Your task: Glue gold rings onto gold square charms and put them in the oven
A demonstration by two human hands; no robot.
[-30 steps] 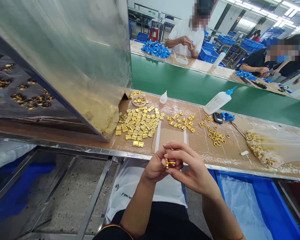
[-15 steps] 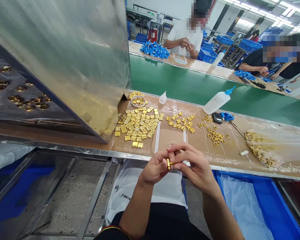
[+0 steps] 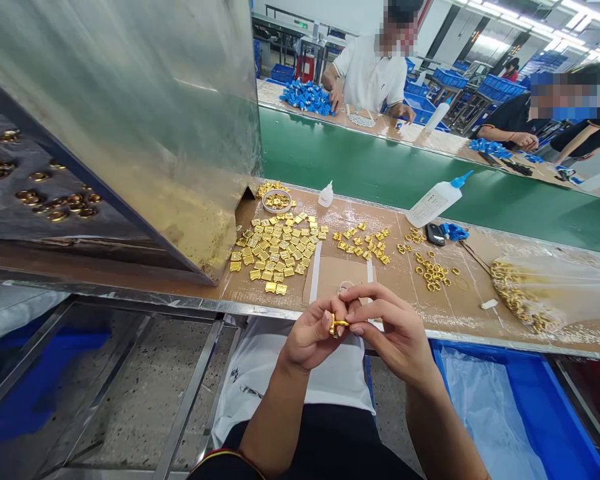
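My left hand (image 3: 310, 333) and my right hand (image 3: 395, 330) meet just in front of the table edge, both pinched on one small gold metal piece (image 3: 337, 325). Beyond them lies a cardboard pad (image 3: 336, 275) with a pale ring on it. To the left of the pad a spread of several flat gold plates (image 3: 275, 252) covers the brown table top. Small gold clasps (image 3: 363, 244) and gold rings (image 3: 433, 273) lie to the right of that.
A slanted steel chute (image 3: 130, 113) fills the left. A glue bottle (image 3: 437, 200), a small dropper bottle (image 3: 325, 195), a round dish of gold parts (image 3: 278, 201) and a plastic bag of gold rings (image 3: 545, 293) sit on the table. A green conveyor (image 3: 380, 170) runs behind; other people work beyond it.
My hands have turned the gold piece between the fingertips and lifted slightly. The person in white across the belt has lowered both hands to the table.
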